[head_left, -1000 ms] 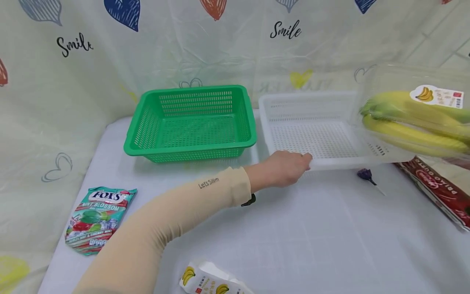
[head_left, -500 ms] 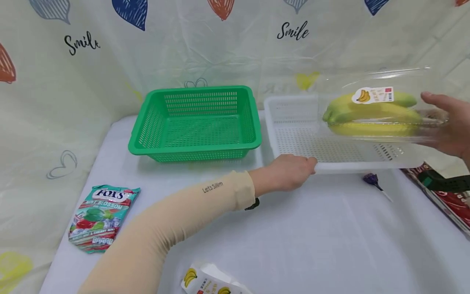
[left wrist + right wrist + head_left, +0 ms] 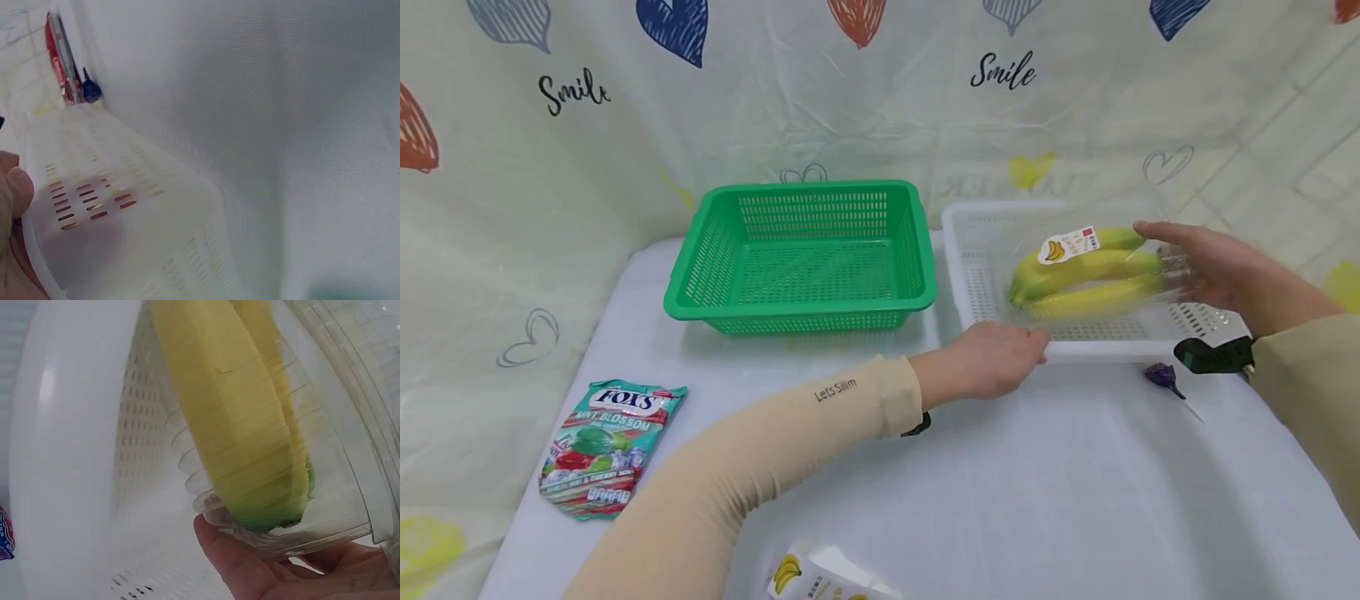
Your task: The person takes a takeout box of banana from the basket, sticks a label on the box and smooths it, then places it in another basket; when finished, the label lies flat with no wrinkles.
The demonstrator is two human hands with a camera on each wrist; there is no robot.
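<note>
With its fingers curled over the front rim, my left hand (image 3: pixel 992 360) grips the white basket (image 3: pixel 1150 353); the left wrist view shows its fingertips (image 3: pixel 19 190) at the basket wall. My right hand (image 3: pixel 1213 262) holds one end of a clear plastic box (image 3: pixel 350 481) with bananas (image 3: pixel 1086 275) inside. A banana sticker (image 3: pixel 1067 246) is on its lid. The box is over the white basket, overlapping its inside in the head view. In the right wrist view the fingers lie under the box's end, close to the basket's perforated wall.
A green basket (image 3: pixel 801 312) stands left of the white one. A Fox's candy bag (image 3: pixel 610 450) lies at the left edge, and a banana-printed white package (image 3: pixel 831 575) at the front. A purple-wrapped lollipop (image 3: pixel 1163 377) and a red packet (image 3: pixel 59 62) lie near the white basket.
My right hand has brought the banana box in from the right, leftward and down over the white basket. My left hand keeps its grip on the rim.
</note>
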